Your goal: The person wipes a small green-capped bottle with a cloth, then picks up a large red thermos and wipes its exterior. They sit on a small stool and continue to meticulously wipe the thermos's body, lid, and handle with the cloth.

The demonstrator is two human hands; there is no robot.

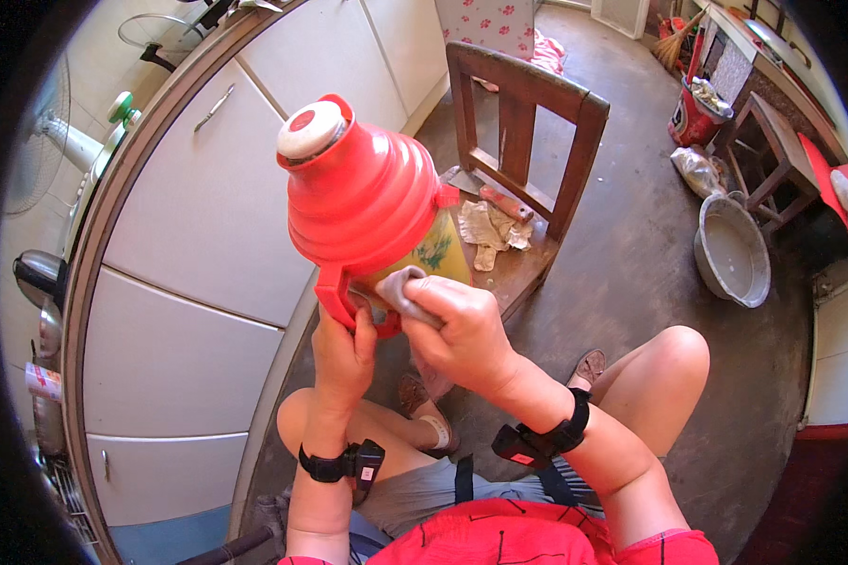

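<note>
A thermos flask (367, 205) with a red ribbed plastic top and a yellow patterned body stands tilted in front of me. A white stopper (312, 130) with a red disc sits in its mouth. My left hand (343, 357) is closed around the red handle (336, 296) on the near side. In my right hand (459, 332) is a bunched grey cloth (404, 291), pressed against the yellow body just below the red top. Part of the cloth hangs beneath my fingers. The flask's base is hidden behind my hands.
Just beyond the flask is a wooden chair (583, 106) bearing crumpled cloth (495, 229) and a red-handled scraper or cleaver (507, 203). White cabinets (205, 198) line the left. At right are a grey basin (731, 247), a wooden stool (774, 152) and a red bucket (696, 116).
</note>
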